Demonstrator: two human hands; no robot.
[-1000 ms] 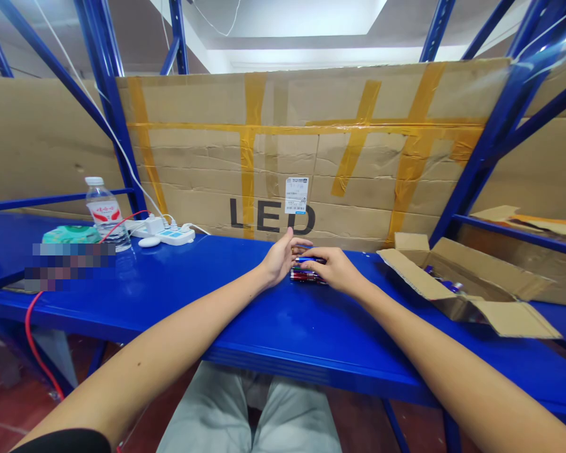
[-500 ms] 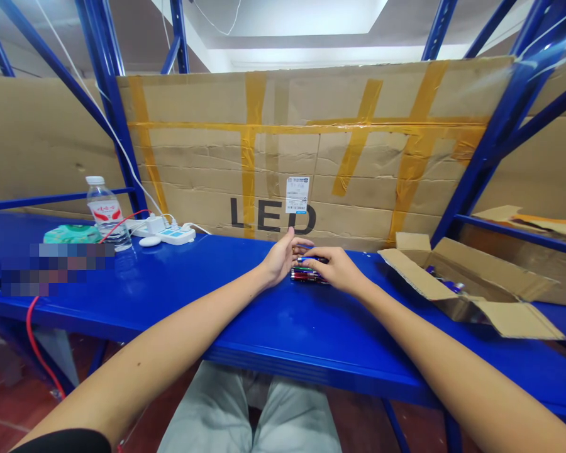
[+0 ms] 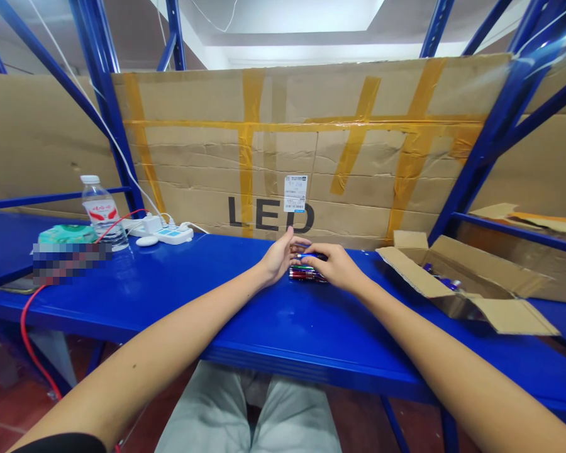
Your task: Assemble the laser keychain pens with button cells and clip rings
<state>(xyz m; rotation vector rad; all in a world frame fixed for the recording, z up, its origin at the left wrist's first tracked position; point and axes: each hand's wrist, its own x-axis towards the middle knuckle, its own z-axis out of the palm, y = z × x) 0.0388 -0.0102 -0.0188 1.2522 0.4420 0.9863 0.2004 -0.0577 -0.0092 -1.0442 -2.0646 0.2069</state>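
Note:
Several shiny pen-like tubes in red, green and blue lie side by side on the blue table in front of me; the red tube [image 3: 302, 275] is nearest. My right hand [image 3: 332, 267] is over their right ends, its thumb and fingers closed on a blue tube [image 3: 306, 255] at the far side of the row. My left hand [image 3: 279, 257] stands on edge at the left ends, thumb up and fingers stretched out behind the tubes. It grips nothing that I can see. The right hand covers part of the row.
An open cardboard box [image 3: 481, 267] with blue items stands to the right. On the left are a water bottle [image 3: 102, 214], a green packet [image 3: 66, 234] and a white power strip [image 3: 174, 234] with cables. A large cardboard sheet [image 3: 198, 163] rises behind the table [image 3: 264, 327].
My view has shifted slightly. Both hands stay at the row of tubes, and more of the blue tube shows under my right fingers.

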